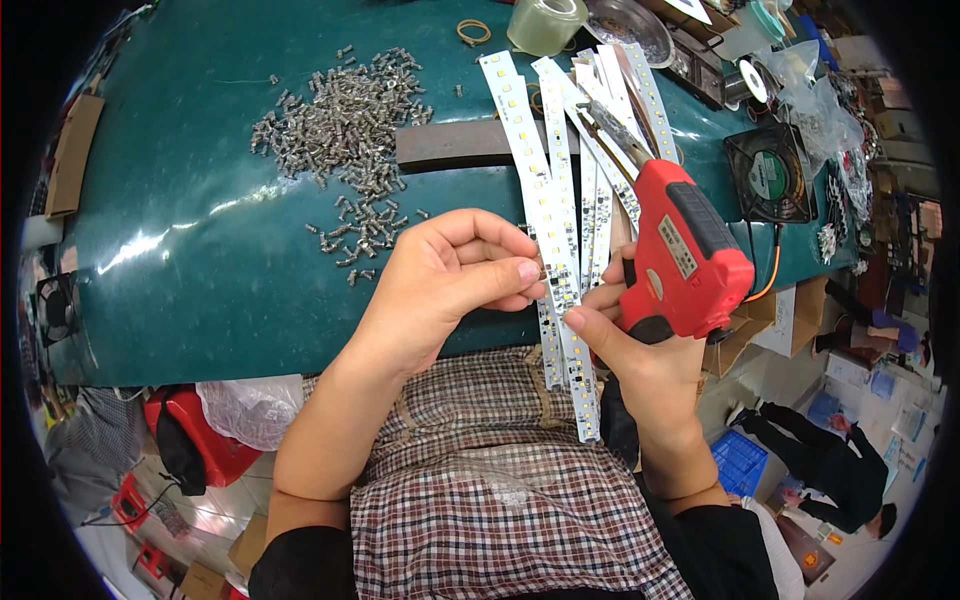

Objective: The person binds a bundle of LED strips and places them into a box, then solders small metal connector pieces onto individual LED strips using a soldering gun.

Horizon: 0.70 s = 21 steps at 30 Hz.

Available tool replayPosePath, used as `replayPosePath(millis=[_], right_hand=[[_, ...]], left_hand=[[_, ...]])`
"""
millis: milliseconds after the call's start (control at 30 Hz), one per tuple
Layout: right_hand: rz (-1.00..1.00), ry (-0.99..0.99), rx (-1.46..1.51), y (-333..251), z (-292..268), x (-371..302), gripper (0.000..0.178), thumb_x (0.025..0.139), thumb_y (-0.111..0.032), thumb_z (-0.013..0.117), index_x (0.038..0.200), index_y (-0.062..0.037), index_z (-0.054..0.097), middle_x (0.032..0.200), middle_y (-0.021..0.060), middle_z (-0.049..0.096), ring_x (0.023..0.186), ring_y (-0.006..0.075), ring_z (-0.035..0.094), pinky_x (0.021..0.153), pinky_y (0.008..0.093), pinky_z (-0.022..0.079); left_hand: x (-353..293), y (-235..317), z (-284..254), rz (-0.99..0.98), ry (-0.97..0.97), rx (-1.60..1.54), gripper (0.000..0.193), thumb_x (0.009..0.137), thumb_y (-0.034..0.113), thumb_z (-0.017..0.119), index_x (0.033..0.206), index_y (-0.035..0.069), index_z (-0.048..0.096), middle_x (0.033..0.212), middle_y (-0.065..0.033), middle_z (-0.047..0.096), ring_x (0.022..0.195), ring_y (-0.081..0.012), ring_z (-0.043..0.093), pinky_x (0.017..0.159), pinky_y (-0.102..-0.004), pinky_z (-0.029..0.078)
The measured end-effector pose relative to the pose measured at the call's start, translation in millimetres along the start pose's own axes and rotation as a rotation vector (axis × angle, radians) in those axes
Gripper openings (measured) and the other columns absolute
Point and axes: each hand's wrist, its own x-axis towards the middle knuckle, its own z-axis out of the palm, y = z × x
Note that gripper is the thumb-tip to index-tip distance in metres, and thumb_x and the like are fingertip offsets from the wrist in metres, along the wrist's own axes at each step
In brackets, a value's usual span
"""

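My right hand (640, 350) is wrapped around a red soldering gun (690, 245), whose metal tip points up and away over the table. The thumb and fingers of that hand also pinch a long white LED strip board (535, 165), which slants from the table toward my lap. My left hand (450, 265) is closed in a pinch at the left edge of this board. Whatever its fingertips hold is too small to make out. More LED strip boards (655, 100) lie fanned out beyond the gun, partly behind it.
A pile of small metal pieces (350, 120) lies on the green tabletop (180, 290), beside a dark bar (450, 146) under the boards. A tape roll (546, 25), solder spool (750, 82) and black fan (770, 175) stand farther off. Another person (835, 465) is at right.
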Motion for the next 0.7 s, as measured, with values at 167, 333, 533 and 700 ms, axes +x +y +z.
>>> replayPosePath(millis=[167,333,533,700], right_hand=[[-0.018,-0.002,0.033,2.6,-0.5,-0.7,0.041,0.083,0.001,0.074,0.117,0.0049,0.052,0.081,0.0023,0.066,0.071,0.0043,0.059,0.067,0.0201,0.047],[0.001,-0.011,0.062,3.8,-2.0,-0.7,0.043,0.083,0.002,0.075,0.118,0.005,0.052,0.081,0.0022,0.067,0.072,0.0043,0.059,0.068,0.0202,0.048],[0.034,0.002,0.083,4.7,-2.2,-0.5,0.047,0.081,0.002,0.076,0.119,0.0052,0.048,0.079,0.0026,0.067,0.071,0.005,0.06,0.067,0.0204,0.048],[0.048,-0.019,0.101,4.6,-2.9,-0.4,0.046,0.081,0.002,0.076,0.118,0.0053,0.048,0.078,0.003,0.068,0.071,0.0055,0.06,0.068,0.021,0.048]], left_hand=[[-0.3,-0.4,-0.6,0.011,-0.011,0.008,0.013,0.088,0.002,0.069,0.099,0.0,0.062,0.093,-0.0106,0.071,0.082,-0.014,0.071,0.071,-0.0227,0.059],[-0.2,-2.0,1.2,0.01,-0.009,-0.014,0.013,0.088,0.003,0.069,0.099,0.001,0.062,0.094,-0.0101,0.071,0.082,-0.0134,0.07,0.071,-0.0229,0.059],[1.3,-5.9,2.3,0.016,-0.005,-0.044,0.012,0.089,0.003,0.068,0.099,0.001,0.062,0.094,-0.0096,0.071,0.082,-0.0127,0.07,0.071,-0.0226,0.059],[1.1,-8.3,3.4,0.026,0.005,-0.039,0.014,0.089,0.004,0.069,0.1,0.001,0.062,0.094,-0.0092,0.07,0.083,-0.0127,0.07,0.072,-0.0231,0.059]])
